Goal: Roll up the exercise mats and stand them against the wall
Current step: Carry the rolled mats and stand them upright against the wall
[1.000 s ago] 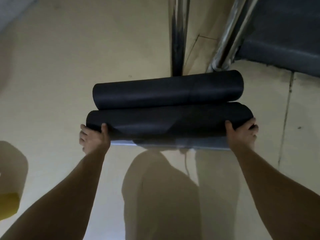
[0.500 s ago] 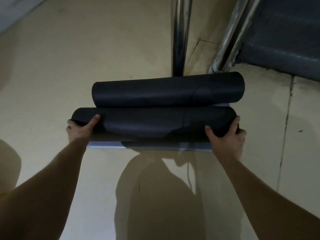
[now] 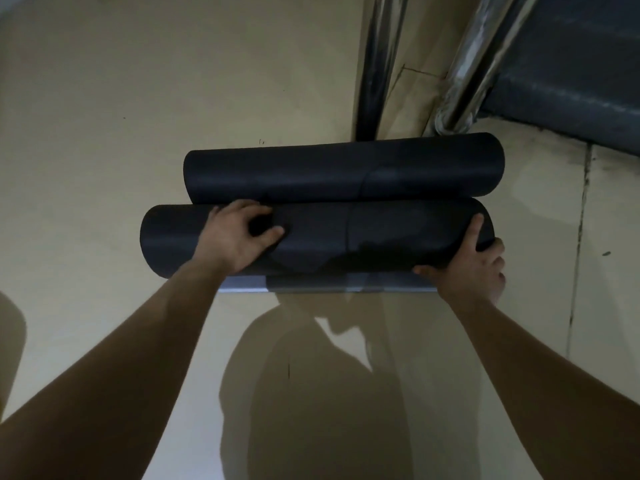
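From the head camera we look down on two dark rolled mats lying side by side on a pale yellow floor (image 3: 104, 140). The near rolled mat (image 3: 381, 237) lies crosswise under both of our hands, and the far rolled mat (image 3: 346, 171) lies just beyond our fingers, touching the near one along its length. Our left hand (image 3: 239, 237) rests on top of the near roll, somewhat in from its left end, with the fingers curled down over the far side and the thumb pressed on the top, so it is closed on the roll. Our right hand (image 3: 474, 265) clasps the right end of the same roll, the thumb lying up over the curve and the fingers wrapped around the end face. Just below both hands, a thin grey loose edge (image 3: 311, 284) of mat lies flat on the floor, running from wrist to wrist. Beyond the far roll, two shiny metal posts (image 3: 374, 64) rise from the floor, and to the right of them lies a dark blue-grey padded surface (image 3: 571, 81). Below our forearms a shadow falls across the floor
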A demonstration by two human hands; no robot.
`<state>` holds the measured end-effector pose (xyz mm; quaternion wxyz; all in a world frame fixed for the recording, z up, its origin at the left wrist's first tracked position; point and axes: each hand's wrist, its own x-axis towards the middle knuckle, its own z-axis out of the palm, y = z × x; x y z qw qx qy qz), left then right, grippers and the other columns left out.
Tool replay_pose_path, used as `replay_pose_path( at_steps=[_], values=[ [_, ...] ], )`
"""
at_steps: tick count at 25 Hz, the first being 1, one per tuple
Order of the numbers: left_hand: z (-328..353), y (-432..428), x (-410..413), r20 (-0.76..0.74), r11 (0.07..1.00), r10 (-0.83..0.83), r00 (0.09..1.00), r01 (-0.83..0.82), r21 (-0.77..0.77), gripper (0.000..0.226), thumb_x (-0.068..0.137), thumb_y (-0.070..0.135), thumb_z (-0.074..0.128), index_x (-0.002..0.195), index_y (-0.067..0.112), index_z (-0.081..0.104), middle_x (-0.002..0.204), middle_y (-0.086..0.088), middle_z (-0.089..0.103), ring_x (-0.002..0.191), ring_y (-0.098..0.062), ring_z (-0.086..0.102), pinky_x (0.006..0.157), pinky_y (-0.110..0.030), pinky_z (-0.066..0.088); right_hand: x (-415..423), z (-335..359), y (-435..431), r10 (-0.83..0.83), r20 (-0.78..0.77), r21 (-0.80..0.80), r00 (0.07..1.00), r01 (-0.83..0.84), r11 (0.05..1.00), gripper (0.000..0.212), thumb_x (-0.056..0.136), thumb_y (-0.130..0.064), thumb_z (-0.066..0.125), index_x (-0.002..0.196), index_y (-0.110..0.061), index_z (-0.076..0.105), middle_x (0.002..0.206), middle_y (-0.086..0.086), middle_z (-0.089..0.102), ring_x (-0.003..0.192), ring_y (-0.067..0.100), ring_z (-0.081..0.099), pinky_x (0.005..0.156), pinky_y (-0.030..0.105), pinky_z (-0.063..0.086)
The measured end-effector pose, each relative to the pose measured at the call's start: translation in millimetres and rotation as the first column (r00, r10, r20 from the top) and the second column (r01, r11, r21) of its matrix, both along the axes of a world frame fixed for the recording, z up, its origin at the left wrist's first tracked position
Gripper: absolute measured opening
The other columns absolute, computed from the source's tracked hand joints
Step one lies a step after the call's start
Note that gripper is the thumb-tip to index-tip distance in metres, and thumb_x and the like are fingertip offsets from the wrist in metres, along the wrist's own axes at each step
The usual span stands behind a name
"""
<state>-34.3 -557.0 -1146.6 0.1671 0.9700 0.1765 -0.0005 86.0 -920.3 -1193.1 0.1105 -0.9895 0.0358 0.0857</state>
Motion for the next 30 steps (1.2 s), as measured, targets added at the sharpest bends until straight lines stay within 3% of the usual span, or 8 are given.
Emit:
replay_pose_path(
  at_steps=[5,9,13,16,18,24,26,30],
  values=[
    [-11,-43,-4,-0.097,0.995,0.013,0.995,-0.003,0.103,0.083,0.070,0.074,0.072,0.136,0.033,0.046,0.141,0.001,0.049,0.129,-0.031,0.043,0.110,-0.049,0.032,-48,-8,21,-0.286,-0.173,0.146,0.943,0.311,0.939,0.128,0.082,-0.054,0.080,0.162,-0.017,-0.013,0.160,0.026,0.023,0.139,0.051,0.038,0.107,0.062,0.042],
    [-5,-44,-3,-0.315,0.965,-0.032,0.948,0.112,0.239,0.114,0.056,0.087,0.069,0.148,0.038,0.025,0.138,-0.008,0.036,0.124,-0.036,0.038,0.108,-0.053,0.036,-99,-19,59,-0.188,-0.495,0.324,0.848,0.381,0.866,0.114,0.076,-0.070,0.071,0.157,-0.004,0.026,0.151,0.024,0.042,0.137,0.042,0.045,0.112,0.047,0.040],
    [-11,-29,11,-0.347,0.987,-0.034,0.937,0.086,0.135,0.114,0.057,0.087,0.070,0.151,0.043,0.024,0.149,-0.009,0.027,0.136,-0.039,0.029,0.114,-0.055,0.030,-100,-41,95,-0.191,-0.497,0.733,0.847,0.527,0.429,0.154,0.028,-0.084,0.089,0.155,-0.025,0.025,0.148,0.006,0.055,0.137,0.026,0.054,0.115,0.050,0.044],
    [-10,-25,16,-0.367,0.996,-0.036,0.930,0.064,0.064,0.115,0.056,0.086,0.071,0.153,0.045,0.023,0.161,-0.002,0.028,0.147,-0.035,0.024,0.120,-0.054,0.020,-91,-17,120,-0.302,-0.637,0.696,0.709,0.698,0.169,0.168,0.027,-0.086,0.087,0.162,-0.034,0.003,0.160,0.011,0.037,0.144,0.037,0.042,0.119,0.056,0.037],
    [-8,-25,17,-0.371,0.997,-0.041,0.928,0.064,0.050,0.115,0.056,0.086,0.071,0.153,0.046,0.024,0.161,0.000,0.032,0.147,-0.033,0.028,0.120,-0.052,0.021,-84,-16,129,-0.369,-0.683,0.649,0.631,0.755,0.091,0.159,0.043,-0.076,0.091,0.164,-0.028,0.000,0.162,0.014,0.033,0.143,0.040,0.041,0.120,0.054,0.034],
    [5,-28,23,-0.445,0.987,-0.039,0.895,0.106,0.125,0.117,0.051,0.096,0.061,0.151,0.046,0.026,0.151,-0.001,0.046,0.136,-0.035,0.044,0.112,-0.052,0.035,-82,-23,132,-0.348,-0.702,0.703,0.621,0.684,-0.195,0.172,0.025,-0.076,0.094,0.163,-0.041,-0.002,0.163,-0.001,0.038,0.139,0.029,0.050,0.117,0.053,0.043],
    [12,-35,20,-0.467,0.990,-0.026,0.884,0.089,0.113,0.117,0.050,0.099,0.057,0.150,0.044,0.029,0.146,-0.003,0.050,0.131,-0.033,0.049,0.108,-0.049,0.041,-80,-14,122,-0.319,-0.698,0.712,0.641,0.670,-0.210,0.152,0.043,-0.066,0.095,0.164,-0.042,0.006,0.159,-0.006,0.043,0.135,0.025,0.055,0.115,0.051,0.046],
    [14,-76,-3,-0.681,0.991,-0.134,0.720,0.106,-0.083,0.123,0.043,0.106,0.045,0.146,0.040,0.041,0.131,-0.005,0.063,0.113,-0.030,0.062,0.099,-0.043,0.049,-111,2,86,-0.459,-0.559,0.776,0.691,0.631,0.006,0.118,0.071,-0.044,0.092,0.164,-0.038,0.020,0.147,-0.004,0.055,0.130,0.022,0.058,0.113,0.045,0.047]
  ],
)
